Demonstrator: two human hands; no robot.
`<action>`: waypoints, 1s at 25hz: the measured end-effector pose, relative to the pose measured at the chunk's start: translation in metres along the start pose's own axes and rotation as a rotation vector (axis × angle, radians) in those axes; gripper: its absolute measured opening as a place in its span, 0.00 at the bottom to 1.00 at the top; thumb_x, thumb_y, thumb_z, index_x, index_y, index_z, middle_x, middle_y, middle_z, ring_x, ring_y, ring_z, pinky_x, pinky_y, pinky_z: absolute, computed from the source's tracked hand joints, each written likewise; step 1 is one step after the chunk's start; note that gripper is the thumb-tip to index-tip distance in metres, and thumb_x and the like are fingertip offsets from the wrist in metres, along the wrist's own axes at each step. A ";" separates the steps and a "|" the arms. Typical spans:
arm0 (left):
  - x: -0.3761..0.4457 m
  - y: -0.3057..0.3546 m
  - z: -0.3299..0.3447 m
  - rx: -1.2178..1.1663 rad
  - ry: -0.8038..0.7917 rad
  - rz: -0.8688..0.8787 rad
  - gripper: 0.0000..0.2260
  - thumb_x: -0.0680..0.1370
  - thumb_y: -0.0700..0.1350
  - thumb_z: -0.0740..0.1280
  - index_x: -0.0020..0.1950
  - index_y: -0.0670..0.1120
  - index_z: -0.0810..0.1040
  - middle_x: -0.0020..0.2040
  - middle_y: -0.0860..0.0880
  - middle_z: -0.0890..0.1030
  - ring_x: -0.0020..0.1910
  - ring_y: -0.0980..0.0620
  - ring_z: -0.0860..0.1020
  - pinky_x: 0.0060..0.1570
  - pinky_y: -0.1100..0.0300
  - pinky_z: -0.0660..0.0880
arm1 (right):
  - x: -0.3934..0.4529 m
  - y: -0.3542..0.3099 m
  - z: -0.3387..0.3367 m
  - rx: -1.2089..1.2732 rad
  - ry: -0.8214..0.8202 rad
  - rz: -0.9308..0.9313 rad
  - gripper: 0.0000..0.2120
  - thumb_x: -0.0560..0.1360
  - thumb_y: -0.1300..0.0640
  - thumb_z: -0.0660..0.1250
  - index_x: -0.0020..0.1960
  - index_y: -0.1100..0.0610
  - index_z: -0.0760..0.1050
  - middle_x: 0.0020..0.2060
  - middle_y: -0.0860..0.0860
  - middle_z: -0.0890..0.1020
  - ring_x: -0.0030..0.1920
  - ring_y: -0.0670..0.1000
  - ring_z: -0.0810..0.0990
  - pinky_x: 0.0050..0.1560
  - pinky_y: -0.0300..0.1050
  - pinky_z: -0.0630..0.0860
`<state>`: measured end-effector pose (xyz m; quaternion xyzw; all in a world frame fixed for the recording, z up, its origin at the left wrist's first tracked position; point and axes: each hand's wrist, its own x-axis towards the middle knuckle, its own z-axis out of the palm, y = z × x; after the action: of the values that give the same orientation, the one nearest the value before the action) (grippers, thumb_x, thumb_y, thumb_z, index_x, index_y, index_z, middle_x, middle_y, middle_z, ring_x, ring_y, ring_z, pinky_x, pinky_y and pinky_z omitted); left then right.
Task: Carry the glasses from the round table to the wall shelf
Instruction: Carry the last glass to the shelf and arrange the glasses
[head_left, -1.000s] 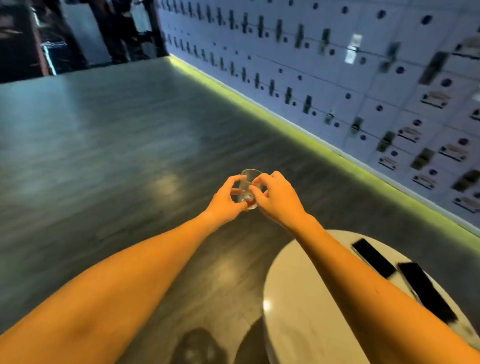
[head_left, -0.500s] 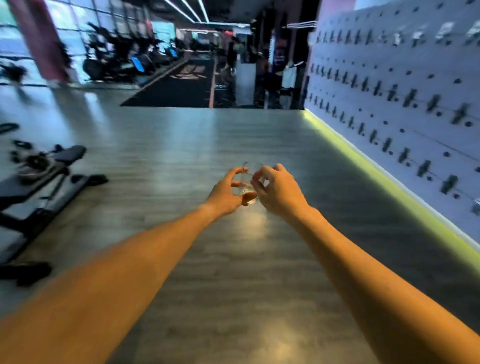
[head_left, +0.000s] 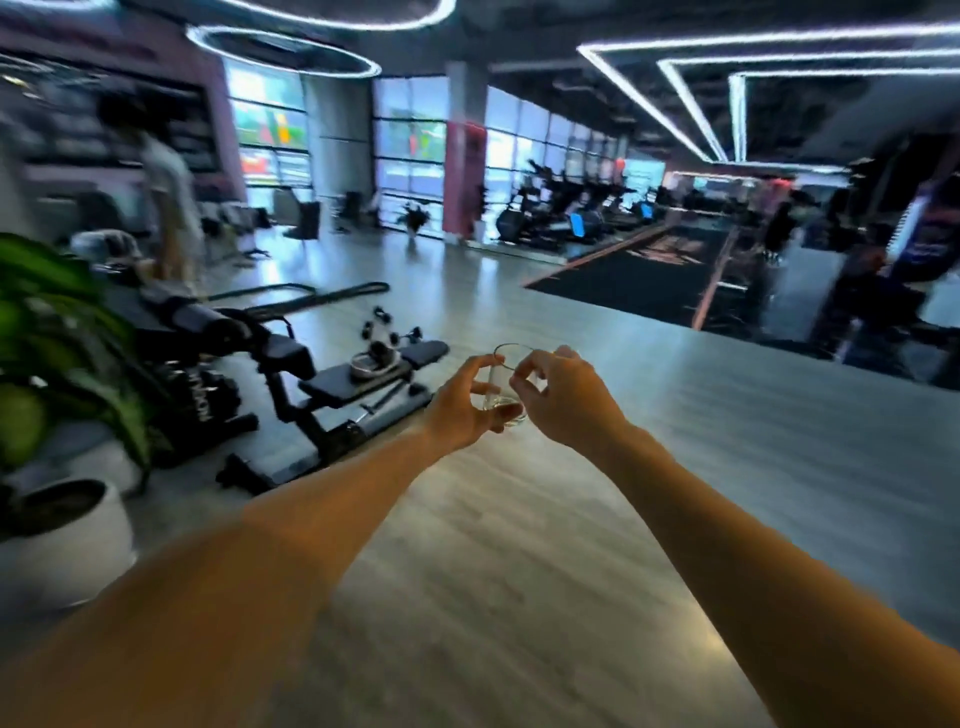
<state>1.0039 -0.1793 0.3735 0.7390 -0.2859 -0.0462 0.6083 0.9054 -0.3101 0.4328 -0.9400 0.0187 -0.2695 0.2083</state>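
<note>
Grey wood-look flooring (head_left: 519, 571) fills the near ground, bare beneath both outstretched forearms. At arm's length the left hand (head_left: 460, 402) and the right hand (head_left: 563, 397) meet around one clear drinking glass (head_left: 504, 382), held upright in the air above the floor; left thumb and fingers curl round its near-left side, and the right hand pinches the wall just under the rim. Its thick base shows between the two palms.

On the near left stands a white planter (head_left: 67, 540) with a broad-leaved green plant (head_left: 47, 332), its leaves reaching toward the left forearm but apart from it. Just beyond it a black exercise bench (head_left: 332, 379) lies across the left half of the floor, with a blurred person in pale clothes (head_left: 166, 208) behind it. Ahead and to the right the floor runs open up to the edge of a dark mat (head_left: 639, 280). Farther off a row of cardio machines (head_left: 566, 208) lines tall windows (head_left: 410, 150), and dim figures stand at the far right.

Half a second ago a pale wall of lockers and a lit yellow-green floor strip ran along the right; neither shows now, and the bench, then at the left margin, sits near mid-frame. The planter has newly come into view. The two-handed grip on the glass is unchanged.
</note>
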 end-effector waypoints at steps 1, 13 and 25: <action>0.015 -0.005 -0.022 0.015 0.065 0.002 0.28 0.69 0.44 0.78 0.66 0.56 0.71 0.60 0.40 0.78 0.51 0.41 0.83 0.42 0.50 0.84 | 0.030 -0.006 0.015 0.025 -0.028 -0.050 0.09 0.77 0.50 0.67 0.53 0.52 0.80 0.50 0.54 0.78 0.44 0.55 0.80 0.47 0.50 0.79; 0.023 -0.088 -0.361 0.327 0.635 -0.122 0.29 0.70 0.50 0.78 0.67 0.55 0.69 0.56 0.49 0.82 0.56 0.52 0.81 0.48 0.50 0.83 | 0.233 -0.236 0.258 0.407 -0.274 -0.552 0.07 0.77 0.50 0.66 0.50 0.51 0.80 0.47 0.52 0.75 0.42 0.53 0.79 0.39 0.42 0.74; -0.072 -0.119 -0.659 0.469 1.164 -0.277 0.30 0.68 0.52 0.79 0.67 0.59 0.71 0.57 0.46 0.81 0.47 0.48 0.84 0.49 0.48 0.83 | 0.320 -0.540 0.448 0.701 -0.521 -0.991 0.09 0.78 0.49 0.63 0.53 0.49 0.80 0.51 0.52 0.76 0.46 0.52 0.79 0.40 0.43 0.70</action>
<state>1.2619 0.4416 0.4114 0.7867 0.1866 0.3480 0.4745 1.3680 0.3061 0.4649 -0.7481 -0.5563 -0.0872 0.3511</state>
